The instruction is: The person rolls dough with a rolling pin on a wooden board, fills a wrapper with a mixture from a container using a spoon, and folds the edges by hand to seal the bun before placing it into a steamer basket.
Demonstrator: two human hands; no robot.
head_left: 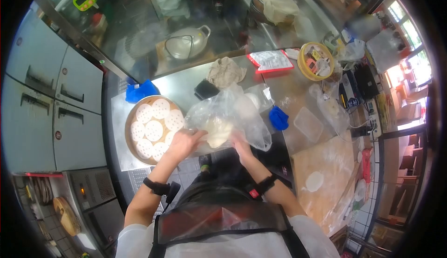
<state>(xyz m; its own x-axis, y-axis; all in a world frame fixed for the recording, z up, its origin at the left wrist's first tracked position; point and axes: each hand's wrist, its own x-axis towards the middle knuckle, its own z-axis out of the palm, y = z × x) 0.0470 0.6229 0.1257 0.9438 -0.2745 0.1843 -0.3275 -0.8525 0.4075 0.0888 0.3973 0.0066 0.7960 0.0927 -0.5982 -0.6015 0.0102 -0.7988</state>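
A clear plastic bag (pixel 257 130) lies at the front edge of the metal worktop, its mouth towards me. Pale dough (pixel 219 132) shows inside the bag. My left hand (pixel 186 141) is closed on the bag's left edge, fingers bent around the film. On the other side of the dough, my right hand (pixel 240 145) grips the bag's right edge; its fingertips are partly hidden by the plastic. Just left of my left hand stands a round steamer basket (pixel 128 142), lined with several white perforated paper rounds (pixel 153 130).
A floured wooden board (pixel 302 199) bearing a flat white round (pixel 314 181) lies to the right. Blue cloths (pixel 279 117), a beige rag (pixel 226 72), a red-and-white packet (pixel 271 61) and a yellow tub (pixel 304 74) sit on the worktop. Cabinets (pixel 77 81) stand at left.
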